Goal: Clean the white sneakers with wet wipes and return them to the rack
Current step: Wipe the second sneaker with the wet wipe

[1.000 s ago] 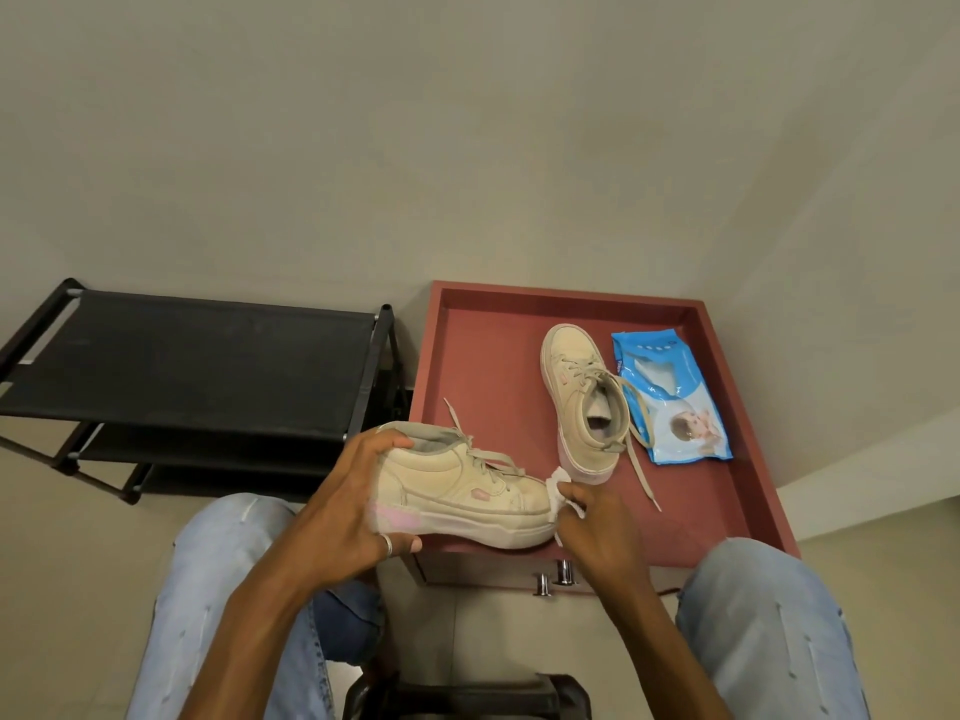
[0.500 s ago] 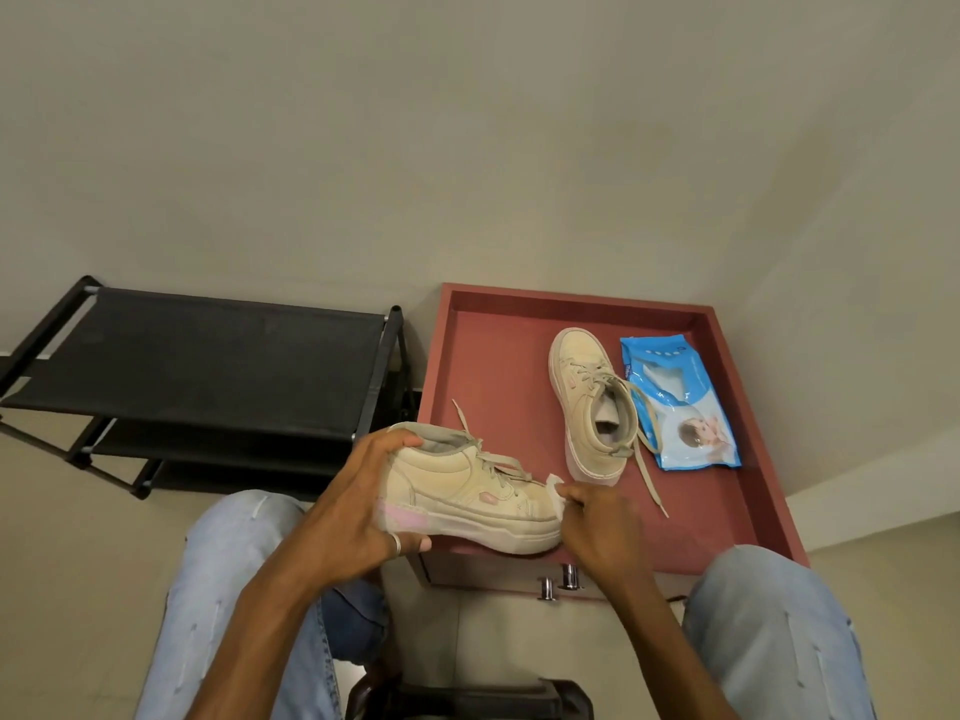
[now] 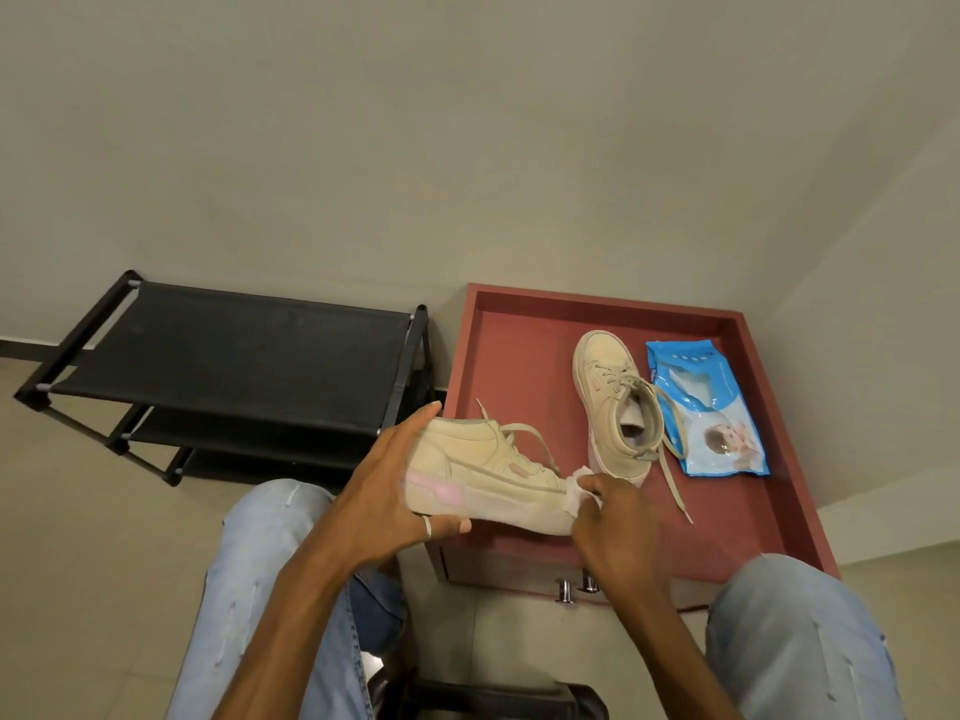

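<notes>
Red cabinet top (image 3: 519,366) bears sneaker (image 3: 605,402) and wipes pack (image 3: 706,407).

A plain off-white wall (image 3: 467,148) rises beyond. Left of the left hand (image 3: 384,491), a black tiered shoe rack (image 3: 234,350) stands on pale floor tiles (image 3: 78,537). Beneath the right hand (image 3: 618,527) sits a red raised-rim table (image 3: 597,298) with metal drawer knobs (image 3: 566,589).

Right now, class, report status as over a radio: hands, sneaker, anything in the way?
Left hand grips sneaker heel end. Right hand pinches wipe at its toe. Other sneaker, wipes pack on red tray. Nothing seen blocking rack.
</notes>
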Available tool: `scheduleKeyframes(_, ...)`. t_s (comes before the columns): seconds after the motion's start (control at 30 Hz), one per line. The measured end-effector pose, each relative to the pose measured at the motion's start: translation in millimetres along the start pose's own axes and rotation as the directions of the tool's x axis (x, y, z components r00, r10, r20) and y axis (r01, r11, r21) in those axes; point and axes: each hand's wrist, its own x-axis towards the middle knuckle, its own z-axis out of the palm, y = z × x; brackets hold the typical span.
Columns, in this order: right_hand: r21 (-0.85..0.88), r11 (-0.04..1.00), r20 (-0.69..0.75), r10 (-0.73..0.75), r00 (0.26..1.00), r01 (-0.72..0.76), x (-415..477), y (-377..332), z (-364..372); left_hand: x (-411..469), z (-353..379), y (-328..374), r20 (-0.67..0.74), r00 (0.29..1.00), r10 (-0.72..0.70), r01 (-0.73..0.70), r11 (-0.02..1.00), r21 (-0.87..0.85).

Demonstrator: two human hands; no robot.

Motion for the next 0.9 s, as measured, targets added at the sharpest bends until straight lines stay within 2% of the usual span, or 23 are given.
scheduleKeyframes(0.13,-0.028,0.996,-0.058,-0.088,0.994,0.086,-4,-3,5,-1,0,-4,0.027,0.999,-0.026,0.026,0.999,-0.018)
scheduleKeyframes(0.2,-0.054,0.998,-0.035,-0.033,0.999,0.031,7,6,2,-1,0,-6,0.036,0.999,-0.025,0.025,1.0,-0.017)
scheduleKeyframes(0.27,-0.069,0.993,0.083,0.101,0.991,-0.095,21,16,-2,0,1,-7,0.031,0.999,-0.012,0.013,1.0,-0.013)
scheduleKeyframes(0.37,0.134,0.944,0.278,0.255,0.926,-0.3,31,22,-4,2,1,-7,0.005,1.0,0.004,-0.004,0.999,-0.04)
scheduleKeyframes(0.43,0.29,0.879,0.29,0.296,0.91,-0.378,34,22,1,2,-1,-6,-0.011,1.0,0.009,-0.01,0.999,-0.047)
scheduleKeyframes(0.57,0.512,0.752,0.268,0.319,0.909,-0.415,42,24,5,2,-3,-6,-0.03,0.999,0.011,-0.012,0.998,-0.055)
scheduleKeyframes(0.67,0.53,0.702,0.317,0.356,0.879,-0.476,51,29,10,2,-4,-7,-0.022,1.0,0.009,-0.01,0.998,-0.054)
scheduleKeyframes(0.77,0.455,0.751,0.301,0.375,0.876,-0.478,49,34,14,1,-6,-7,-0.003,1.0,0.013,-0.013,0.999,-0.046)
scheduleKeyframes(0.83,0.43,0.799,0.243,0.347,0.906,-0.421,43,32,9,1,-7,-5,-0.002,1.0,0.008,-0.008,0.999,-0.049)
scheduleKeyframes(0.9,0.326,0.889,0.163,0.282,0.945,-0.321,36,25,3,2,-7,-5,-0.003,1.0,0.002,-0.003,0.998,-0.066)
